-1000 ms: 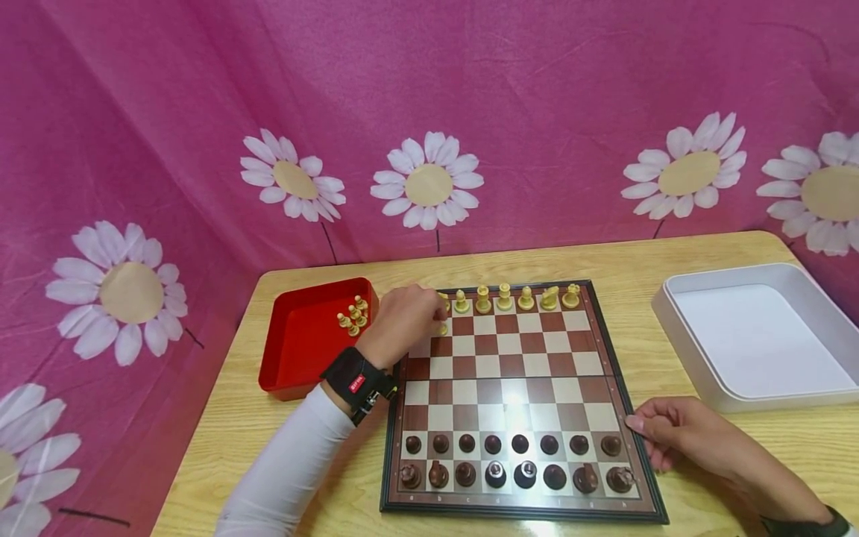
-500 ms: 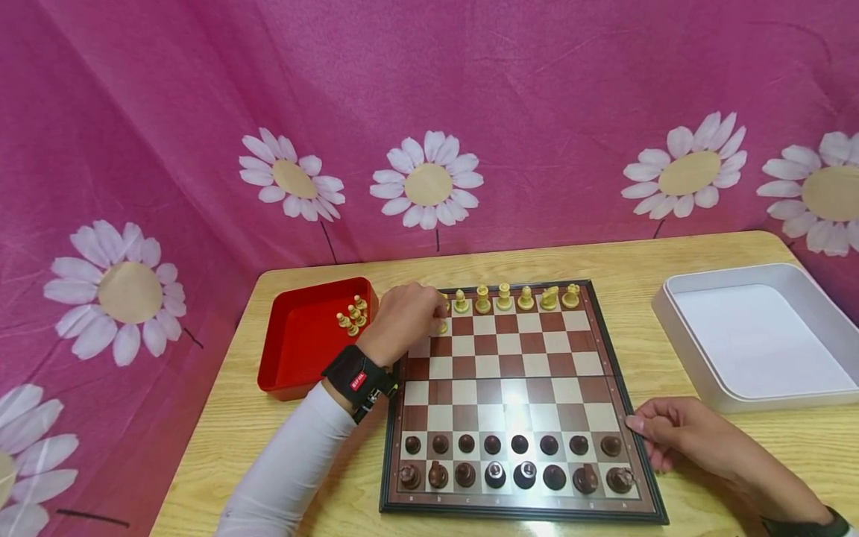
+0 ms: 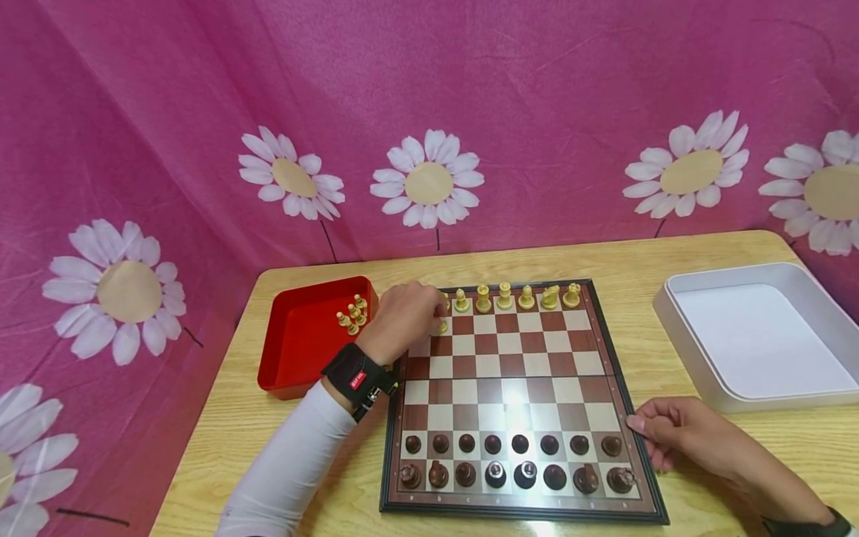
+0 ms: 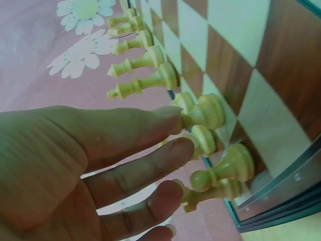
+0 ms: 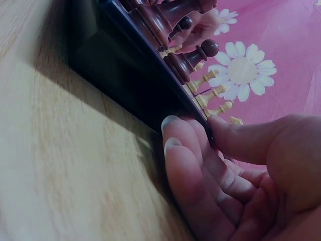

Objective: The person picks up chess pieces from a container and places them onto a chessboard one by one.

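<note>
Left hand: pinches upright pale pawn on chessboard
Red tray: lies left of that hand, pawns inside
Right hand: grips chessboard edge, farther off

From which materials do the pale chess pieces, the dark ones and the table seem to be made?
Pale chess pieces: perhaps plastic, smooth, evenly coloured. Dark pieces: glossy plastic or varnished wood, given the bright highlights. Table: wood or wood-look laminate, slightly glossy, showing grain.
</note>
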The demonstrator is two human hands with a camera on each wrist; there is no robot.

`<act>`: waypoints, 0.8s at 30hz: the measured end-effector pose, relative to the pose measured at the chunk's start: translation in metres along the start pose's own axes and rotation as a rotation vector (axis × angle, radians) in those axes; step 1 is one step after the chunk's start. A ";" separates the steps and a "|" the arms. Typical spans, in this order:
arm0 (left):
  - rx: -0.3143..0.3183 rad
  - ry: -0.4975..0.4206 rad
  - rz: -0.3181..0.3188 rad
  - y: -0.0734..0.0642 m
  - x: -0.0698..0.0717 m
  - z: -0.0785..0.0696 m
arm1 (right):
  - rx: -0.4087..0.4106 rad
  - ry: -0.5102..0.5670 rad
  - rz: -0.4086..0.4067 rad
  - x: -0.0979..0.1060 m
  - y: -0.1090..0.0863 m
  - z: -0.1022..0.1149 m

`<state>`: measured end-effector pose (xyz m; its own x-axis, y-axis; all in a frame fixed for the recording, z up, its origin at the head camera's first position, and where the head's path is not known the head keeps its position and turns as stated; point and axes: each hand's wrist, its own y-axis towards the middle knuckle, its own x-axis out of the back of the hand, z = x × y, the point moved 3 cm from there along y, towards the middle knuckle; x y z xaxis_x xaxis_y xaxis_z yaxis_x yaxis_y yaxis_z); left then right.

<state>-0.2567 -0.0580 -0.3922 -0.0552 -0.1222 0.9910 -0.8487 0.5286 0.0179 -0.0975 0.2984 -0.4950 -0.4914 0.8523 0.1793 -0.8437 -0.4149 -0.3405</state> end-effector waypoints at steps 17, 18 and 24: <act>0.283 -0.065 -0.015 -0.027 0.056 0.066 | -0.002 0.005 0.010 -0.001 0.000 0.002; 0.299 -0.065 -0.006 -0.029 0.057 0.072 | -0.002 0.007 0.009 0.000 0.000 0.002; 0.371 -0.061 0.054 -0.038 0.056 0.107 | 0.010 0.003 0.009 0.000 -0.001 0.002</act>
<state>-0.2838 -0.1742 -0.3520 -0.1270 -0.1581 0.9792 -0.9758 0.1969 -0.0947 -0.0972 0.2977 -0.4930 -0.4982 0.8495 0.1737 -0.8416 -0.4255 -0.3327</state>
